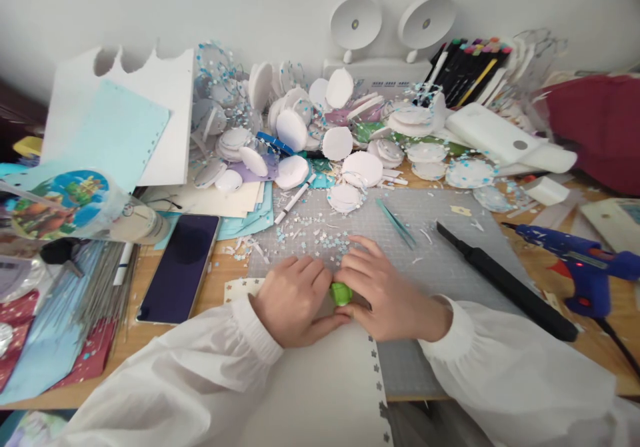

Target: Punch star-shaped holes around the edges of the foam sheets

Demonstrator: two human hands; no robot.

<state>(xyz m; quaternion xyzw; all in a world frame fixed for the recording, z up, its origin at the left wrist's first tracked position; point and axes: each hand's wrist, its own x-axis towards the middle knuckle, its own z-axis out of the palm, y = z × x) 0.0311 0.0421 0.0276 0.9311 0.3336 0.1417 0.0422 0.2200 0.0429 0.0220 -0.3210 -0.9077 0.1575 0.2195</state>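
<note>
A small green paper punch [341, 293] sits at the far edge of a cream sheet of paper [320, 393], whose borders carry rows of star-shaped holes. My right hand [383, 291] is closed around the punch, with the thumb at its near side. My left hand [295, 301] is curled over the sheet's far edge, its knuckles up and its thumb pointing toward the punch. The left fingertips are hidden. Just beyond both hands, tiny pale blue and white paper stars [325, 235] lie scattered on the grey cutting mat [430, 273].
Teal tweezers [395, 223], a black craft knife [505, 280] and a blue glue gun [575, 260] lie to the right. A phone [179, 269] and a lidded cup [75, 203] are at left. White discs [337, 143] pile up along the wall beside markers [470, 70].
</note>
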